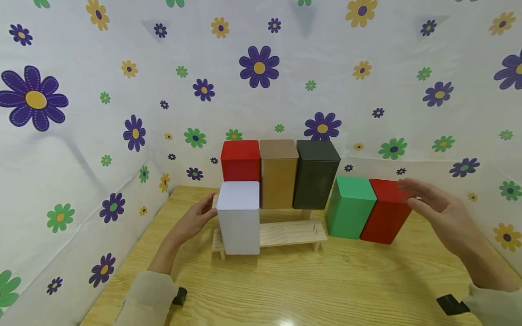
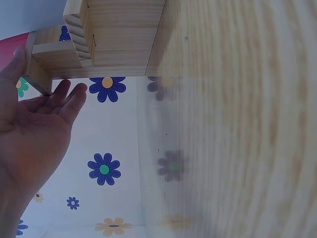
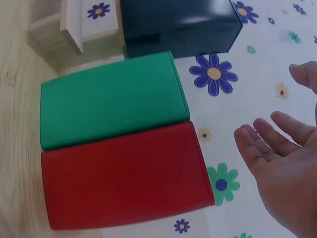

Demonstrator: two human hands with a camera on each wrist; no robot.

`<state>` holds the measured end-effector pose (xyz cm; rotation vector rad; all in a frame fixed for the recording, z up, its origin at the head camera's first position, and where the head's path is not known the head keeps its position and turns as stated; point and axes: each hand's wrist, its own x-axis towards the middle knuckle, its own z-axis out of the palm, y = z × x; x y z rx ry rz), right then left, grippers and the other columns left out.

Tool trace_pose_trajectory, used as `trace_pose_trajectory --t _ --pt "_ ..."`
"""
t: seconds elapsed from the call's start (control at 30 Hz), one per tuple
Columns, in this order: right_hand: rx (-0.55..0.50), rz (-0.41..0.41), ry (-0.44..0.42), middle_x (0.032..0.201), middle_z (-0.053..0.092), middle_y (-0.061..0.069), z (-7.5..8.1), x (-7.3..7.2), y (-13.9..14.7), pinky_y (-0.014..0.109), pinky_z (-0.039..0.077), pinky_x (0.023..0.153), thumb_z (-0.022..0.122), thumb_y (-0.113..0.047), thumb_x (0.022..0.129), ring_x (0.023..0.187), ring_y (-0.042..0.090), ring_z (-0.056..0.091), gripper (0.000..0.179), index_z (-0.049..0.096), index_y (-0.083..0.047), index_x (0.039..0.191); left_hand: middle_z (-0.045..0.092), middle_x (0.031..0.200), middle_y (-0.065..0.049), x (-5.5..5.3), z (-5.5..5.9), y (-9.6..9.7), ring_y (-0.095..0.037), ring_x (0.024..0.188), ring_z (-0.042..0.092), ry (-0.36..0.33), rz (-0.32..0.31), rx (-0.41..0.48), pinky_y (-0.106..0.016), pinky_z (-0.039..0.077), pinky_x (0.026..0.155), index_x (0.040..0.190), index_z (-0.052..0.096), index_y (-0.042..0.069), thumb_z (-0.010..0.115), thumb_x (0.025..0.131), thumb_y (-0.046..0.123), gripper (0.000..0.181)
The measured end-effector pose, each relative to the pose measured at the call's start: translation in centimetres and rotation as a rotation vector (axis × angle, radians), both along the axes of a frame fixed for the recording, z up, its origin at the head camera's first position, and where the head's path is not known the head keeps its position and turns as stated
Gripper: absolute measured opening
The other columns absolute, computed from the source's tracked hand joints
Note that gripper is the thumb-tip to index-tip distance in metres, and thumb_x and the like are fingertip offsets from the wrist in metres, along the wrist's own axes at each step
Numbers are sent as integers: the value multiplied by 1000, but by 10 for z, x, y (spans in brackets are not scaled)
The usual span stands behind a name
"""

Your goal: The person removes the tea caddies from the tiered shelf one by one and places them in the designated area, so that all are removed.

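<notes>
My left hand (image 1: 195, 222) is at the left end of a wooden two-level stand (image 1: 281, 233). In the left wrist view its thumb and fingers lie on either side of the upper shelf's wooden end (image 2: 38, 72). A white box (image 1: 239, 226) stands upright on the lower level's left end. Behind it, on the upper level, are a red box (image 1: 240, 156), a tan box (image 1: 279, 181) and a black box (image 1: 314, 181), side by side. My right hand (image 1: 452, 219) is raised, fingers extended and holding nothing, beside a second red box (image 1: 387, 217) on the table.
A green box (image 1: 351, 210) stands against the second red box, to the right of the stand. Flower-printed white sheeting (image 1: 285, 104) encloses the wood-grain table (image 1: 285, 285) at the back and sides.
</notes>
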<state>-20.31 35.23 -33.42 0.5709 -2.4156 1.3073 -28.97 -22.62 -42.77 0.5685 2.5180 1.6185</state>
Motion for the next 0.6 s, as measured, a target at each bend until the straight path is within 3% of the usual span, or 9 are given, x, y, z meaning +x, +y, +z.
trace_pose_trajectory --t 0.6 --pt "11 95 -80 143 59 -1 3 16 -59 12 49 94 60 -5 105 124 1 58 46 52 -8 150 29 163 -27 0 2 1 -43 147 35 -18 12 -5 -54 33 118 163 13 -5 52 110 30 74"
